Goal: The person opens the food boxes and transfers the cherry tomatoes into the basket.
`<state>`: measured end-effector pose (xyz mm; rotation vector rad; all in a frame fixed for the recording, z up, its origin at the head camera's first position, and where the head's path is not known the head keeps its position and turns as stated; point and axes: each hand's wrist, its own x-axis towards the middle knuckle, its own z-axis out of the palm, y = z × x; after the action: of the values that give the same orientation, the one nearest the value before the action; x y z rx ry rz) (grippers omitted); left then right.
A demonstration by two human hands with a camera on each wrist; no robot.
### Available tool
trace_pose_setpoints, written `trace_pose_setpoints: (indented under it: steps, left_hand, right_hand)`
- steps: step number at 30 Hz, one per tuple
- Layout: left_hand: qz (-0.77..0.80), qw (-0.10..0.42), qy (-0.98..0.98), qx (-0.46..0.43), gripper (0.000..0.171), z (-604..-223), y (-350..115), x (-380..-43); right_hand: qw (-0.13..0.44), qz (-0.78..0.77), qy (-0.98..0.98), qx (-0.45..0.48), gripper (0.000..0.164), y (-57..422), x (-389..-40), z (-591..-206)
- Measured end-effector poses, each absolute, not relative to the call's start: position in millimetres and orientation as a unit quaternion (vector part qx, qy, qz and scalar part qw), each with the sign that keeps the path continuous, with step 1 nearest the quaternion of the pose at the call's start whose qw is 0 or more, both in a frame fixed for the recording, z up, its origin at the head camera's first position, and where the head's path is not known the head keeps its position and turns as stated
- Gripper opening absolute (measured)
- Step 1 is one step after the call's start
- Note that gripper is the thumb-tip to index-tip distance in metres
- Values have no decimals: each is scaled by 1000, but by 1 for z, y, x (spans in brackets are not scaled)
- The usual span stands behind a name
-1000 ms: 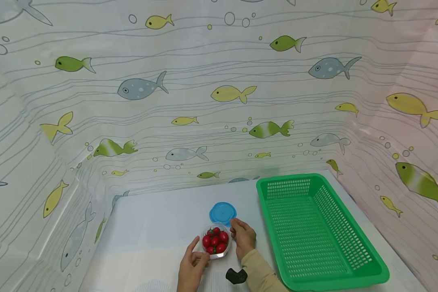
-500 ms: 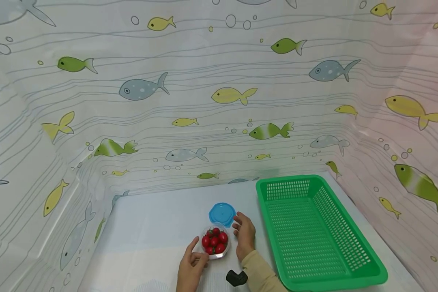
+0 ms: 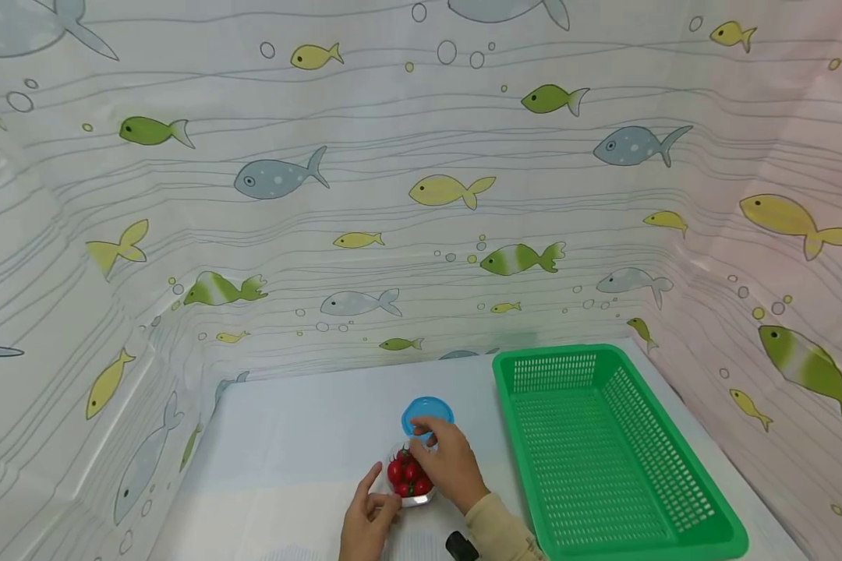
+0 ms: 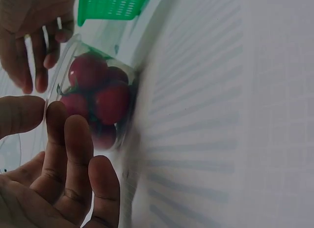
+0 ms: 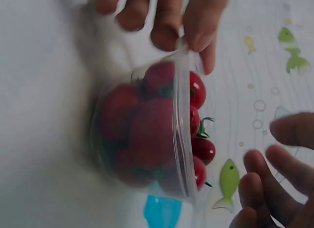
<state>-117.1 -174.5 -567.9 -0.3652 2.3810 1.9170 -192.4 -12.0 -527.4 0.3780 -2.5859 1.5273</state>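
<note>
A clear plastic container point(image 3: 415, 502) full of small red tomatoes point(image 3: 408, 472) with green stems stands on the white table. My left hand point(image 3: 368, 520) pinches its near left rim between thumb and fingers, as the right wrist view shows. Above the container's right side hovers my right hand point(image 3: 456, 467), its fingers loosely bent and holding nothing; in the right wrist view its fingertips point(image 5: 252, 161) are apart from the tomatoes. Just behind the container lies a blue lid point(image 3: 426, 407), partly hidden by the right hand. In the left wrist view, tomatoes point(image 4: 112, 101) show through the container wall.
To the right stands a large green plastic basket point(image 3: 522, 444) with slotted walls and nothing in it. A fish-patterned curtain point(image 3: 365, 257) surrounds the table on the back and sides. A black wrist device point(image 3: 461, 546) sits by the right sleeve.
My right hand has moved left from beside the container and lid to above them. The left hand stays on the rim, and the container, lid and basket keep their places.
</note>
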Motion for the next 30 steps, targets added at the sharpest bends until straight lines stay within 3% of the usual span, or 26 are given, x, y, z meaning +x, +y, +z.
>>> trace_pose_setpoints:
  steps: [5,13,30]
  left_hand:
    - [625,21,772,-116,71,-568,-176,-117]
    - [639,23,762,-106,70,-570,-178,-117]
    - [648,25,755,-103,73,-571,-176,-116]
  right_hand:
    - [81,369,-904,199,29,-15,-186,-518]
    - [60,310,-916,249,23,-19,-181,-512]
    - [99,189,-943,257,27,-32,-173,-520]
